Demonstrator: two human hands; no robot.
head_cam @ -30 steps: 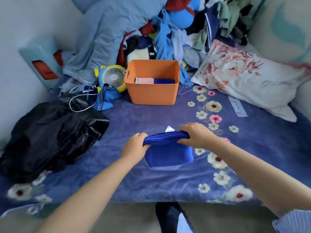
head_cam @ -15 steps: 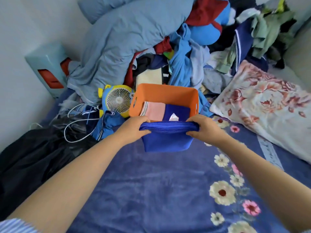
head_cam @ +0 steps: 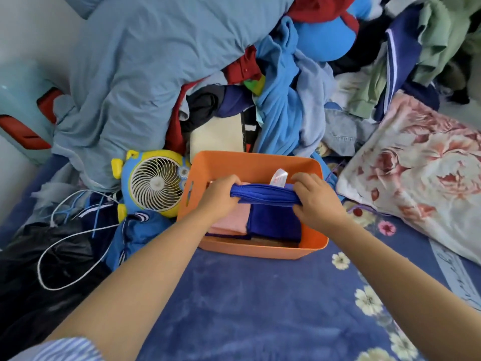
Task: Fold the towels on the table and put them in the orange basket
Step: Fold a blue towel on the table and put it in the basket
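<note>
Reaching out over a dark blue fleece bed cover with a daisy print (head_cam: pixel 260 303), both bare arms stretch forward to the basket. The left hand (head_cam: pixel 221 196) and the right hand (head_cam: pixel 316 201) each have their fingers curled tight round one end of a folded royal-blue towel (head_cam: pixel 265 195), so it hangs stretched between them, right over the open top of the orange plastic basket (head_cam: pixel 250 165). A little white tag (head_cam: pixel 278 177) pokes up just behind the towel's top edge.

Directly under the hands, inside the basket, sit a folded pink towel (head_cam: pixel 231 220) on the left-hand side and a folded dark blue towel (head_cam: pixel 273 222) on the right-hand side, touching each other.

Left of the left hand, just beside the basket, there's a blue and yellow cartoon desk fan (head_cam: pixel 156 183), with a white cord (head_cam: pixel 67 256) looping over a black crumpled garment (head_cam: pixel 39 295). Right of the right hand lies a floral pink-and-white pillow (head_cam: pixel 421 178). Beyond the hands and the basket, a big heap of mixed clothes and grey-blue bedding (head_cam: pixel 161 61) is piled up.
</note>
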